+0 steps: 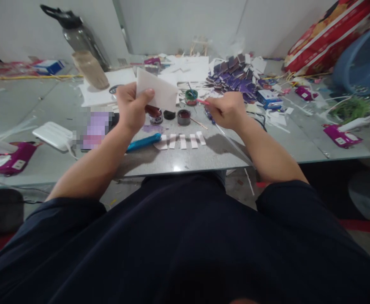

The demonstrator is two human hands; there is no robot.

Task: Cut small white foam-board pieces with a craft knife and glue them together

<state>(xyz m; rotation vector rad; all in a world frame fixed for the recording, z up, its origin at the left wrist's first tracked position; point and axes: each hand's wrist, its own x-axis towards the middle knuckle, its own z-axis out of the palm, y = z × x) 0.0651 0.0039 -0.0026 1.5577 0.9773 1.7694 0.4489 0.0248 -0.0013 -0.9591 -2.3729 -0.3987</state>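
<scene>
My left hand (131, 105) pinches a stiff white card (158, 90) between thumb and fingers, tilted above the table. In my right hand (229, 110) is a thin pink stick (203, 101), its tip close to a small jar with green and red on it (191, 98); I cannot tell what kind of tip it has. Below the card stands a jar with a dark label (156, 116), partly covered by my left hand and the card. Beside it are a black lid (170, 115) and a dark open pot (184, 117). Several small white strips (183, 142) lie in a row nearer me.
A long blue object (143, 142) lies left of the strips. Farther back is a heap of purple and dark painted pieces (232, 76), with a blue-white box (269, 100) beside it. At left are a blurred phone (96, 128), a white device (53, 136) and a bottle (80, 42).
</scene>
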